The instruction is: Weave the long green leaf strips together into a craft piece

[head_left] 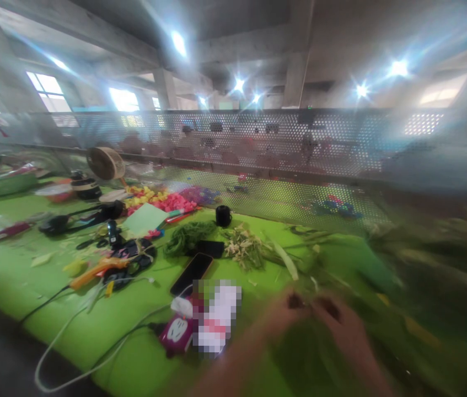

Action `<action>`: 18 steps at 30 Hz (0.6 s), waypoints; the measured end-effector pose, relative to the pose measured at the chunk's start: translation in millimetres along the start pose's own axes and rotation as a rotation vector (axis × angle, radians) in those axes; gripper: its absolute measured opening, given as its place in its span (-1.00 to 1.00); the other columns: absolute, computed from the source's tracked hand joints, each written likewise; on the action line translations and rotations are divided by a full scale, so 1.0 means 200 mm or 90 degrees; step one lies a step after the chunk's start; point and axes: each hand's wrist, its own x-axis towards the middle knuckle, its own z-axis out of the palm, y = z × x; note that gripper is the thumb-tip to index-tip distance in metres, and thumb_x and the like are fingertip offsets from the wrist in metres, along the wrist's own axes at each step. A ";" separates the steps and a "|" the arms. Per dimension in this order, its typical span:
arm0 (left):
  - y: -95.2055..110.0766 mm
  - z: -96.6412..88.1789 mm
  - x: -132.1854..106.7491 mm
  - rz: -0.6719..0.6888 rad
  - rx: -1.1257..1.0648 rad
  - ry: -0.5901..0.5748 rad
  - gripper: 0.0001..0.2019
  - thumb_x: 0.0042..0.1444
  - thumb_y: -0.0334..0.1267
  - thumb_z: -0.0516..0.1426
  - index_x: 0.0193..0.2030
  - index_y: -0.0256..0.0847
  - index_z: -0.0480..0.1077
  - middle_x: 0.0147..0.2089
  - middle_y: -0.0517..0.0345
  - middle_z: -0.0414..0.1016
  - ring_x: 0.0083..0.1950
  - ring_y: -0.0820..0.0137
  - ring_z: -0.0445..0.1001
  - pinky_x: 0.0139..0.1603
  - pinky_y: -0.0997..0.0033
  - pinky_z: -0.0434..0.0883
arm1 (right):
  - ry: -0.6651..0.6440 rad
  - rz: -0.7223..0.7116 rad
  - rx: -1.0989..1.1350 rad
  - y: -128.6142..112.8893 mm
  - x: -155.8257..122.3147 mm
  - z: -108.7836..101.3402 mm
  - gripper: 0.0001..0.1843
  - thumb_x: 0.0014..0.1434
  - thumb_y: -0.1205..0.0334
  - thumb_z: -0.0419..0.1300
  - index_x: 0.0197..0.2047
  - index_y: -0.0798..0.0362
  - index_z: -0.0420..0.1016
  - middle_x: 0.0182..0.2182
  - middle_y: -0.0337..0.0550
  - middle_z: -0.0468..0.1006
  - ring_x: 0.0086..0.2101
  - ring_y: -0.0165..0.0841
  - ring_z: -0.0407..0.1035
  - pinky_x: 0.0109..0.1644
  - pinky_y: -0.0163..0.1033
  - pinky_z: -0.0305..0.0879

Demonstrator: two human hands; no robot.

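My left hand [288, 310] and my right hand [336, 311] meet over the right part of the green table [253, 306]. Both are curled and blurred, with the fingertips pinched close together. Whatever they hold is too smeared to name. Just beyond the fingers lies a small pale strip [315, 284]. A longer light-green strip [286, 259] rests farther back, beside a heap of pale, curled, dry-looking pieces [242, 248]. Dull green leafy material [427, 281] spreads to the right of my right hand, its details lost in blur.
Left of my hands lie a phone [192, 273], a purple socket block [176, 333] with cables and an orange glue gun [98, 271]. Behind stand a green string bundle [186, 238], a black cup-like object [223, 215], pink pieces [179, 203] and a fan [105, 163]. A perforated partition [253, 149] borders the table.
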 end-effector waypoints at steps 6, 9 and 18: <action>0.01 0.01 -0.01 -0.009 -0.018 0.034 -0.64 -0.22 -0.16 0.35 -0.30 -0.28 0.41 -0.36 0.13 0.44 -0.30 0.38 0.42 -0.11 0.28 0.33 | 0.041 -0.028 0.061 0.00 -0.01 -0.01 -0.67 0.01 0.00 0.12 -0.26 0.00 0.54 -0.26 -0.12 0.61 -0.28 -0.21 0.47 -0.25 -0.22 0.37; 0.01 0.01 -0.01 0.003 0.000 0.016 -0.66 -0.19 -0.17 0.34 -0.30 -0.28 0.40 -0.36 0.13 0.44 -0.29 0.38 0.42 -0.11 0.29 0.33 | 0.051 -0.027 0.066 -0.02 -0.01 0.00 -0.67 -0.06 0.02 0.17 -0.26 0.01 0.55 -0.29 -0.11 0.63 -0.28 -0.19 0.48 -0.25 -0.23 0.38; 0.00 0.01 -0.01 -0.003 0.029 0.033 -0.67 -0.17 -0.13 0.32 -0.31 -0.27 0.40 -0.36 0.10 0.49 -0.27 0.38 0.42 -0.15 0.37 0.32 | 0.061 0.009 0.027 0.00 -0.02 -0.01 -0.53 -0.07 -0.02 0.23 -0.09 0.00 0.50 -0.35 -0.19 0.63 -0.41 -0.25 0.47 -0.37 -0.25 0.36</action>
